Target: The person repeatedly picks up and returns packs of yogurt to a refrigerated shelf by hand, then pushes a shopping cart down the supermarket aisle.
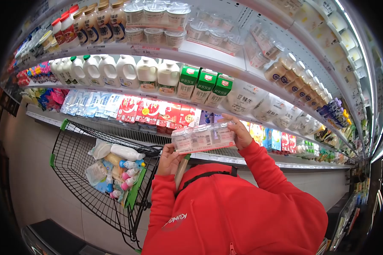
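Left hand (169, 160) pinched one end of plastic-wrapped cup pack (203, 138), right hand (241, 135) gripped other, probably to keep long pack steady; pack was in midair by dairy shelf (200, 60); shopping cart (52, 160) stood alongside, wire sides likely keeping groceries (124, 152) together
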A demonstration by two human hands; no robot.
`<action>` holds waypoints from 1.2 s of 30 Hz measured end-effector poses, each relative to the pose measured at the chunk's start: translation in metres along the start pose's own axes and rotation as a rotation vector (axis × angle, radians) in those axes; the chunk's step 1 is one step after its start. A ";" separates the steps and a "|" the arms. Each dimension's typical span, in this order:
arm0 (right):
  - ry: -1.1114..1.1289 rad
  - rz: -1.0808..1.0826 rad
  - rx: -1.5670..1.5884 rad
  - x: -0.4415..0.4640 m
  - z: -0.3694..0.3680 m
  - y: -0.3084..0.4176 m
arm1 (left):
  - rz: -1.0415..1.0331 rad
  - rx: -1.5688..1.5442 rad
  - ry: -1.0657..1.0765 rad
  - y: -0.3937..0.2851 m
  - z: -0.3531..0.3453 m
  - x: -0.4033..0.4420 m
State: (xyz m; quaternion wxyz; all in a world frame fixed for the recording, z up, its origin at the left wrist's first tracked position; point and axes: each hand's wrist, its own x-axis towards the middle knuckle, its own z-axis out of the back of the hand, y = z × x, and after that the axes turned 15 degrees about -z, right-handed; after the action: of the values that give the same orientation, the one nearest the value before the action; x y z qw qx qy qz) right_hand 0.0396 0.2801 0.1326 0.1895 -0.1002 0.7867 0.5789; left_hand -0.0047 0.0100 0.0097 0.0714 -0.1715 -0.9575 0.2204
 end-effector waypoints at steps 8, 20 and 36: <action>0.013 -0.032 0.025 0.000 -0.004 0.004 | -0.021 -0.007 0.007 0.000 0.004 0.001; -0.006 -0.045 0.073 0.005 -0.005 -0.003 | -0.065 -0.033 0.022 0.005 0.012 0.002; 0.033 0.378 -0.497 -0.009 -0.027 0.002 | -0.127 -0.153 0.021 0.006 0.012 0.005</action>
State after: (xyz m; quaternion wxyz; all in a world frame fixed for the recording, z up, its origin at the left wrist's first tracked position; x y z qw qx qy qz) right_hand 0.0416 0.2544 0.1453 0.0355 -0.0045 0.6288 0.7768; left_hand -0.0100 0.0121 -0.0036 0.0820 -0.1180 -0.9797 0.1398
